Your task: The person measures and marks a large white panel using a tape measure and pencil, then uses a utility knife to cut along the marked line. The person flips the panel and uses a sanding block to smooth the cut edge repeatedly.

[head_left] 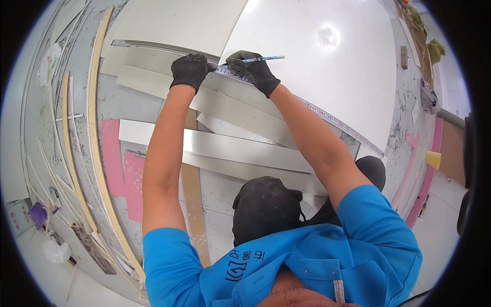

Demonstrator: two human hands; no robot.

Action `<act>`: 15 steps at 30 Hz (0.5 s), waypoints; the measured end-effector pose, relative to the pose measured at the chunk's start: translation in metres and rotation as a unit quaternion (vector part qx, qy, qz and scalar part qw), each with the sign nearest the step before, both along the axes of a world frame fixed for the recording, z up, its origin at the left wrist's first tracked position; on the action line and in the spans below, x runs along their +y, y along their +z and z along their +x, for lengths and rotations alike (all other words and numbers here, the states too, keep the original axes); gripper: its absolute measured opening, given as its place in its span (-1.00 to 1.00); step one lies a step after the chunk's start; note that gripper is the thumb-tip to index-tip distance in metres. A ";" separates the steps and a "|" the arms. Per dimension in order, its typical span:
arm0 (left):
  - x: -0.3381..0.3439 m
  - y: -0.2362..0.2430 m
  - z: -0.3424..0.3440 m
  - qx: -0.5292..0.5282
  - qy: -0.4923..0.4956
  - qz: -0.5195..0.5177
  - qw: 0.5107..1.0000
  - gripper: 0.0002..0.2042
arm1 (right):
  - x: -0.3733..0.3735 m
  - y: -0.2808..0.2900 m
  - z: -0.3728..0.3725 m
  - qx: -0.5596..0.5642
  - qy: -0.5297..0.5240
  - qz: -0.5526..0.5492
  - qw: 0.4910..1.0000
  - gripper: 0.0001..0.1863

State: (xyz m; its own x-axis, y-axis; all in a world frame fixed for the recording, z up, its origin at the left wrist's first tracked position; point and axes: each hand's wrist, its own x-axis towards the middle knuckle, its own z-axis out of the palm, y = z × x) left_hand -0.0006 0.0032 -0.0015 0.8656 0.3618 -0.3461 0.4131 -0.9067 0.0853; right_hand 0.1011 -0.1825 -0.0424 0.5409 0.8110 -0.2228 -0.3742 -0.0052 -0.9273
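Note:
A large glossy white panel (317, 56) lies in front of me, and a tape measure's white blade (340, 124) runs along its near edge, slanting down to the right. My left hand (190, 70), in a black glove, is closed at the blade's left end and pinches it. In my right hand (251, 70), also gloved in black, is a patterned pencil (265, 59) with its rear end pointing right. That hand rests over the blade near the panel's corner; the pencil's tip is hidden by the fingers.
Several white strips (220, 144) overlap below the panel, beside pink boards (134, 184). Long wooden battens (94, 102) and thin trim lengths lie on the left. A second pale panel (179, 23) lies at the far left. A small brown block (404, 57) is on the right.

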 end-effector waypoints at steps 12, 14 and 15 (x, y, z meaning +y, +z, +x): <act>-0.001 0.005 -0.001 0.002 0.009 0.003 1.000 -0.52 | -0.001 0.002 -0.003 0.048 -0.013 0.035 0.998 -0.78; 0.000 0.004 -0.004 0.000 0.008 0.006 1.000 -0.52 | 0.002 0.011 -0.011 0.062 -0.041 0.025 0.997 -0.78; -0.002 0.006 -0.003 0.005 0.010 0.004 1.000 -0.53 | 0.000 0.010 -0.008 0.029 -0.024 0.012 0.999 -0.78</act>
